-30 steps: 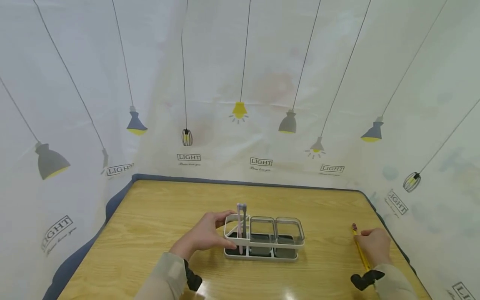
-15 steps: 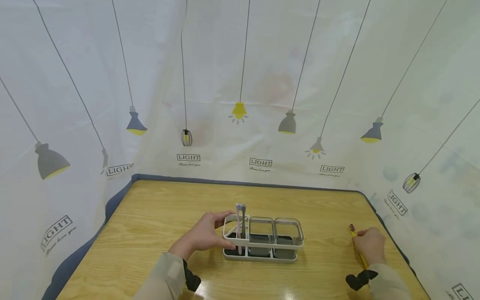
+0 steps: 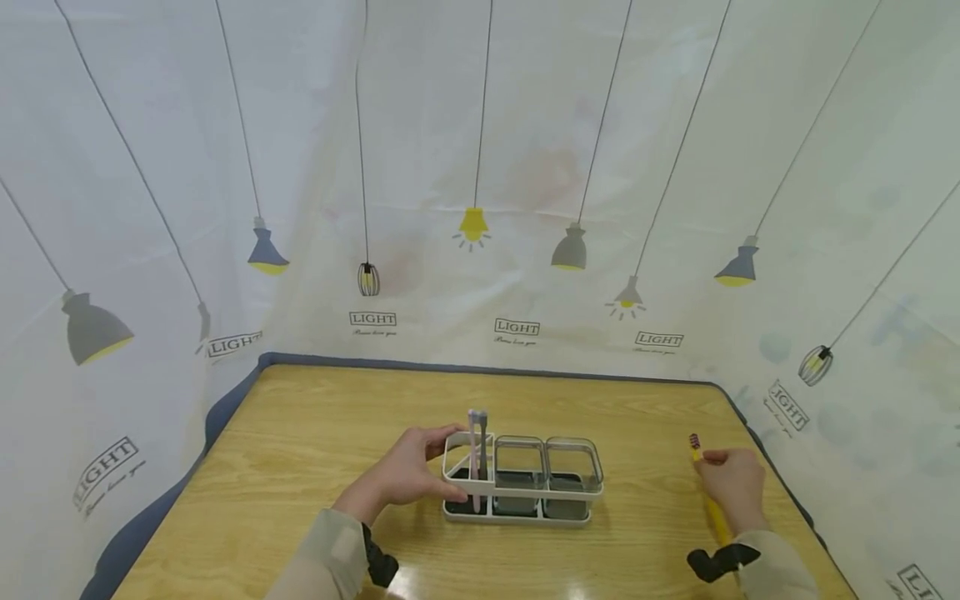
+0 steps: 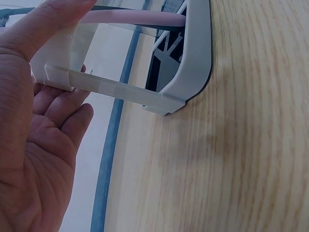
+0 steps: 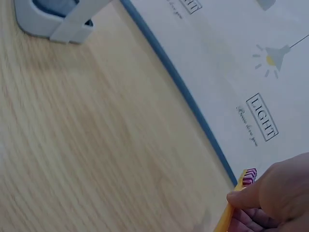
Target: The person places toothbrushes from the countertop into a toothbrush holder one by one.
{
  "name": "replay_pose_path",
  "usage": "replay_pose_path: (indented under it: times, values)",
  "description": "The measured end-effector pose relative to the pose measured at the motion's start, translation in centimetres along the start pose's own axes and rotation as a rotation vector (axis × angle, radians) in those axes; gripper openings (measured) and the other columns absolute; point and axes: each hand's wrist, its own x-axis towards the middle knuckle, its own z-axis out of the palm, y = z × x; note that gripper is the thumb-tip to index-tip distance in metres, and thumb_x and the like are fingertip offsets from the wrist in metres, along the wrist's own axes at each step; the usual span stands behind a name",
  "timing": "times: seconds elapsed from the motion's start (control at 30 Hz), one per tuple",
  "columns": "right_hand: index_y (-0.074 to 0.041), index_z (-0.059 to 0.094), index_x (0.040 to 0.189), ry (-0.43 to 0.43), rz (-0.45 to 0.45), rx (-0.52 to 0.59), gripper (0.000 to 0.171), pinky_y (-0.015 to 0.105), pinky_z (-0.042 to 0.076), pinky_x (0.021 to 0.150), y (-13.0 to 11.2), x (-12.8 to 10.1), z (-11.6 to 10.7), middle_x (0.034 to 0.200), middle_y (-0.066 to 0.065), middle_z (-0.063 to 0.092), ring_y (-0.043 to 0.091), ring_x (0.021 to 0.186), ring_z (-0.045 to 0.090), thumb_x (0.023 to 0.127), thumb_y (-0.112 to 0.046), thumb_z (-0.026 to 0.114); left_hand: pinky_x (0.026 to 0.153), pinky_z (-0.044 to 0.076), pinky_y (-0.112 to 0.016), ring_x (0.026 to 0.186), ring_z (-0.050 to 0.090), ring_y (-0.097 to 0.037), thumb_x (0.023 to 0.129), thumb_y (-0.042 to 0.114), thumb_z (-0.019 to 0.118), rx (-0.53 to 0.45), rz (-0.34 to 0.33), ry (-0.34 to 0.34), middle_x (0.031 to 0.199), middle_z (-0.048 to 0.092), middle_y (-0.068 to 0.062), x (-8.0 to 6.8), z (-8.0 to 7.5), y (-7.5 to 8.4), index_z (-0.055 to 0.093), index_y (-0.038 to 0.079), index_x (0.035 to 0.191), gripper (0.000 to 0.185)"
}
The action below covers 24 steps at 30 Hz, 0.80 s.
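A white curtain printed with hanging lamps and the word LIGHT (image 3: 517, 325) walls in the scene on three sides. Inside it stands a light wooden table with a dark blue edge (image 3: 315, 433).

Near the table's middle sits a white plastic rack with three compartments (image 3: 519, 507), its long side running left to right. Two clear square cups (image 3: 573, 463) fill the middle and right compartments. In the left compartment a pink toothbrush (image 3: 474, 454) and a grey toothbrush (image 3: 483, 446) stand upright, close together, heads up.

The left hand (image 3: 408, 471) holds the rack's left end: the thumb lies over the top rail and the fingers (image 4: 63, 111) wrap loosely round the outer side, slightly spread. The left wrist view shows the palm close against the white frame, with the pink handle running past behind the thumb.

The right hand (image 3: 731, 483) is well apart from the rack, near the table's right edge. Its curled fingers and thumb pinch a yellow toothbrush with red-and-white bristles (image 3: 705, 492) partway along the handle. The toothbrush's long axis runs away from the person, with the bristled head pointing toward the curtain and the handle's near end hidden under the hand. Whether the toothbrush touches the wood cannot be told. The right wrist view shows the fingertips (image 5: 241, 198) closed on the handle just behind the head, with bare wood between hand and rack.
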Motion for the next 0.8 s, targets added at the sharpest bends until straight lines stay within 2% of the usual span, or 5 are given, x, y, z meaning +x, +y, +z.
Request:
replay_pose_path:
  times: [0.1, 0.23, 0.37, 0.63, 0.8]
  values:
    - [0.014, 0.075, 0.107, 0.008, -0.001, 0.037, 0.027, 0.037, 0.057, 0.063, -0.8, -0.3, -0.2, 0.101, 0.028, 0.074, 0.044, 0.093, 0.067, 0.091, -0.007, 0.076, 0.116, 0.042, -0.051, 0.145, 0.048, -0.038, 0.074, 0.031, 0.101, 0.006, 0.002, 0.003, 0.158, 0.051, -0.017, -0.1, 0.0, 0.0, 0.050, 0.009, 0.158, 0.100]
    - [0.013, 0.074, 0.111, 0.032, -0.012, 0.073, 0.027, 0.027, 0.052, 0.057, -1.9, -0.6, -0.6, 0.095, 0.021, 0.076, 0.035, 0.083, 0.070, 0.094, -0.007, 0.075, 0.116, 0.042, -0.051, 0.145, 0.048, -0.038, 0.074, 0.030, 0.101, 0.013, 0.006, 0.005, 0.157, 0.051, -0.017, -0.1, 0.1, 0.0, 0.051, 0.010, 0.157, 0.099]
    - [0.012, 0.075, 0.112, 0.069, -0.041, 0.101, 0.025, 0.023, 0.051, 0.055, -3.5, -1.0, -1.3, 0.096, 0.021, 0.076, 0.031, 0.078, 0.071, 0.094, -0.007, 0.076, 0.116, 0.042, -0.052, 0.145, 0.047, -0.039, 0.074, 0.027, 0.100, -0.005, 0.010, -0.002, 0.157, 0.051, -0.018, -0.1, 0.1, 0.0, 0.049, 0.007, 0.158, 0.100]
    - [0.010, 0.075, 0.113, 0.126, -0.086, 0.128, 0.025, 0.013, 0.045, 0.057, -7.1, -2.1, -2.5, 0.101, 0.023, 0.076, 0.034, 0.088, 0.072, 0.096, -0.008, 0.077, 0.115, 0.043, -0.052, 0.145, 0.046, -0.040, 0.075, 0.027, 0.100, -0.016, 0.017, -0.008, 0.157, 0.050, -0.021, -0.2, 0.1, 0.2, 0.046, 0.003, 0.159, 0.103]
    - [0.010, 0.075, 0.116, 0.127, -0.119, 0.186, 0.027, 0.012, 0.048, 0.059, -9.4, -2.8, -3.3, 0.105, 0.023, 0.076, 0.016, 0.080, 0.069, 0.097, -0.009, 0.076, 0.116, 0.041, -0.055, 0.146, 0.046, -0.040, 0.074, 0.027, 0.100, -0.022, 0.016, -0.009, 0.156, 0.051, -0.022, -0.1, 0.1, 0.3, 0.046, 0.002, 0.159, 0.104]
